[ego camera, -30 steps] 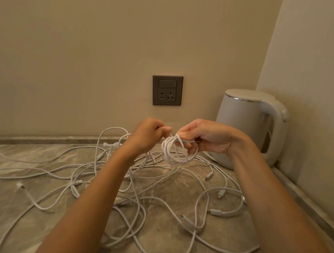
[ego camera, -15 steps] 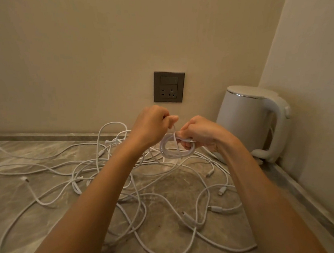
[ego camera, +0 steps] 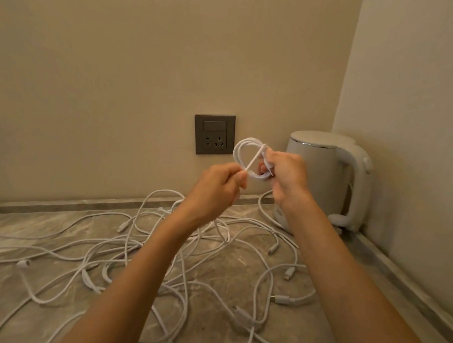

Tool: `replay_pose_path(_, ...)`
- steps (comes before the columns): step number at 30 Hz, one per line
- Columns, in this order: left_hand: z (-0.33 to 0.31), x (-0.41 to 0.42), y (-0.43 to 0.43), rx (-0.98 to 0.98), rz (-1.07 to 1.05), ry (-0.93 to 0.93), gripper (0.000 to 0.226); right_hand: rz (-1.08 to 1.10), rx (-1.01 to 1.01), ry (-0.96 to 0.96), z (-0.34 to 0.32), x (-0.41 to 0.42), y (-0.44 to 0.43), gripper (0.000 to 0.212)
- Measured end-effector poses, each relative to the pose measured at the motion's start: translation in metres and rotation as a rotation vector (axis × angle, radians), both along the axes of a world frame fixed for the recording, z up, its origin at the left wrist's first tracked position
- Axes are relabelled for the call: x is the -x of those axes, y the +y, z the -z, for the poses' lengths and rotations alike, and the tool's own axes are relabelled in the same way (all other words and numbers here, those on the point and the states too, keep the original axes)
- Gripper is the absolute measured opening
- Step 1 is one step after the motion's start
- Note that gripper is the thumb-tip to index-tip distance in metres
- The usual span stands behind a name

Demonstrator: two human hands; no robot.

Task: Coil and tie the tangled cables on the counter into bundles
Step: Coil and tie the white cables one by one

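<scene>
In the head view, the right hand (ego camera: pixel 286 175) curls round a small white cable coil (ego camera: pixel 241 150), raised before the wall between socket (ego camera: pixel 215 133) and kettle (ego camera: pixel 321 178). The left hand (ego camera: pixel 216 190) pinches a strand crossing it. Tangled cables (ego camera: pixel 165 191) sprawl over the counter (ego camera: pixel 24 220) beneath both forearms, reaching the kettle's base.

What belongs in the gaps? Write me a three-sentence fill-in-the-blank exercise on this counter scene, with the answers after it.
1. The left hand and right hand grip the small coil of white cable, seen just right of the dark grey wall ____.
2. The white electric kettle stands at the ____ end of the marbled grey stone counter.
3. The loose white cables lying on that counter are ____, not bundled.

Missing words: socket; right; tangled.
</scene>
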State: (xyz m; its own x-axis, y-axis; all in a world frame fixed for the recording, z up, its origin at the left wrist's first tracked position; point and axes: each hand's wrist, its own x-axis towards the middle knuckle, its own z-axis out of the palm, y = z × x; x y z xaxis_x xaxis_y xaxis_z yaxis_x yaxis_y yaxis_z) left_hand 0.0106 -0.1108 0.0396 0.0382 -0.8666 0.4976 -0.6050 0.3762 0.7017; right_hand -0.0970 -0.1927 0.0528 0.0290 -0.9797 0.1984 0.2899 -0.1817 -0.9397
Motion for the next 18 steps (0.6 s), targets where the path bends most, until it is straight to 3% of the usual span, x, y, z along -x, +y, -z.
replay_pose_path(4, 0.004, -0.003, -0.002, -0.064, 0.006, -0.063, 0.033, -0.216, -0.112, -0.296, -0.005, 0.006, -0.004, 0.026)
replay_pose_path(7, 0.006, -0.008, -0.003, -0.081, 0.004, -0.059, 0.032, -0.368, -0.177, -0.414, -0.007, 0.007, -0.003, 0.027)
replay_pose_path(16, 0.018, -0.03, -0.01, -0.12, -0.099, -0.24, 0.034, -0.581, -0.057, -0.26, -0.01, 0.02, 0.004, 0.027)
replay_pose_path(18, 0.023, -0.037, -0.011, -0.16, -0.122, -0.259, 0.032, -0.67, 0.023, -0.132, -0.01, 0.025, 0.007, 0.026)
